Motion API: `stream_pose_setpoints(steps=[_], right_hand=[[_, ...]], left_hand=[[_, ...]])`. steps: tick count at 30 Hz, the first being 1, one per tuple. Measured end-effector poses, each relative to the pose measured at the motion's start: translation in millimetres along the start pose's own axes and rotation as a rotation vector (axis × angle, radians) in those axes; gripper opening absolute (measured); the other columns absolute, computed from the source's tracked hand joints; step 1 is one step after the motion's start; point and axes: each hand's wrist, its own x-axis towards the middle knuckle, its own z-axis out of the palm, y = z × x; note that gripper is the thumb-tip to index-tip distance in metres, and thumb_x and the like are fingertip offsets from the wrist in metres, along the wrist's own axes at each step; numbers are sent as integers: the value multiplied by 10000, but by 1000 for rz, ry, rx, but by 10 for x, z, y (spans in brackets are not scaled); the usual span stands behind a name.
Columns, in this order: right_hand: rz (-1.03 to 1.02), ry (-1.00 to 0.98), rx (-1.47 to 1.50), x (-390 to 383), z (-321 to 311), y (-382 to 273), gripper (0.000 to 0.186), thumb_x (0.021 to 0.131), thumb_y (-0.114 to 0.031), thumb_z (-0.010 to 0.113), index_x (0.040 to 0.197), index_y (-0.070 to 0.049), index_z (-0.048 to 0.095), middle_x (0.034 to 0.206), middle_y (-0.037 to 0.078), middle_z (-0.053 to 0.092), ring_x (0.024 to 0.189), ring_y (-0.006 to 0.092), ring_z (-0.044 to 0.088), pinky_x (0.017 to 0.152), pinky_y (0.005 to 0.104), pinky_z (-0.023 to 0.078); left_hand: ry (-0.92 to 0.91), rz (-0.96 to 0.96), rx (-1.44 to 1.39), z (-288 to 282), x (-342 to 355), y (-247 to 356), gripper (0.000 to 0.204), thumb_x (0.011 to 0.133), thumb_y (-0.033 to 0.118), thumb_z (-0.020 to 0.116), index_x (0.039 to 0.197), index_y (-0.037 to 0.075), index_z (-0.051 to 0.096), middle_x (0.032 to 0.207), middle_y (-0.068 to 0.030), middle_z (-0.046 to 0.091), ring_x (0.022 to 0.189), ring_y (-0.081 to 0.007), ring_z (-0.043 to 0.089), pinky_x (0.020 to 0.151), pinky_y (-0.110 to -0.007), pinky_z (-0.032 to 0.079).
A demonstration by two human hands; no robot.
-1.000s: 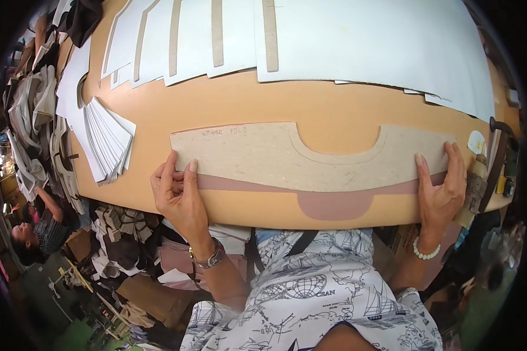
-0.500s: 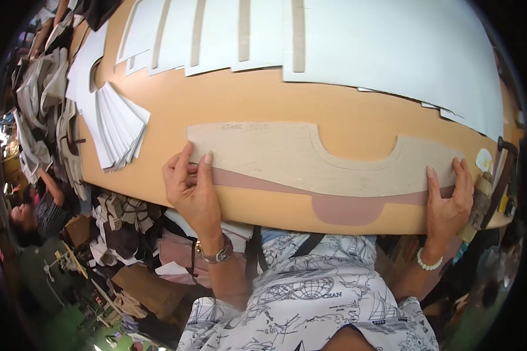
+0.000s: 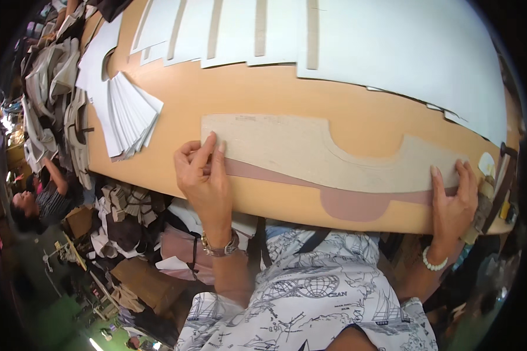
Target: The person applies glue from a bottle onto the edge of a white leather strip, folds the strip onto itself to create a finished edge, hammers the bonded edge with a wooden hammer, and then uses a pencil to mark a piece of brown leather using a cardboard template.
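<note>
A long beige card pattern piece (image 3: 263, 144) with a rounded notch in its far edge lies on the tan tabletop. From under its near edge a mauve piece (image 3: 357, 206) shows, with a rounded tab toward me; the rest of it is covered. At the left end, the index finger and thumb of my left hand (image 3: 206, 178) grip the beige piece, its other fingers curled. My right hand (image 3: 455, 199) has the right end between thumb and fingers, near the table's front edge.
White sheets with beige strips (image 3: 259, 29) overlap along the far side of the table. A fanned stack of white pieces (image 3: 129, 117) lies at left. A dark clamp-like fixture (image 3: 498, 181) stands beyond my right hand. Another person (image 3: 41, 202) is at far left, near hanging pieces.
The view has shifted slightly, so most things sit further right. My left index finger reaches a little further onto the beige piece. Both hands stay at its ends.
</note>
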Motion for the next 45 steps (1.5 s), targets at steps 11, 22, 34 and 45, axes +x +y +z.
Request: stream_pose_setpoints(steps=[11,22,34,45], right_hand=[[-2,-167,-89,221,-164,-73,557,737,-497,671,982,2,634,947,179,587,880,326,576,785,428,428],[166,579,343,993,-850,1685,179,868,-148,584,927,6,656,883,163,651,757,298,630,683,374,487],[506,411,182,1932,124,3267,417,792,-402,640,1089,-112,669,971,206,658,935,386,622,798,451,490],[301,741,1268,1375,-1035,2244,208,964,-209,473,898,-37,570,707,46,601,581,143,535,568,287,435]], left_hand=[[-191,476,313,258,-248,672,579,641,266,813,1071,-44,580,1103,-195,550,1000,-370,541,856,-431,444],[-268,438,372,206,-272,688,750,630,394,806,1119,-92,510,1102,-211,496,1048,-386,473,868,-460,422],[-299,457,364,212,-244,663,722,606,351,820,1097,-80,514,1087,-197,492,1036,-372,477,868,-454,427],[-240,513,450,249,-280,673,690,629,401,799,1075,-58,543,1034,-203,530,979,-381,511,840,-437,442]])
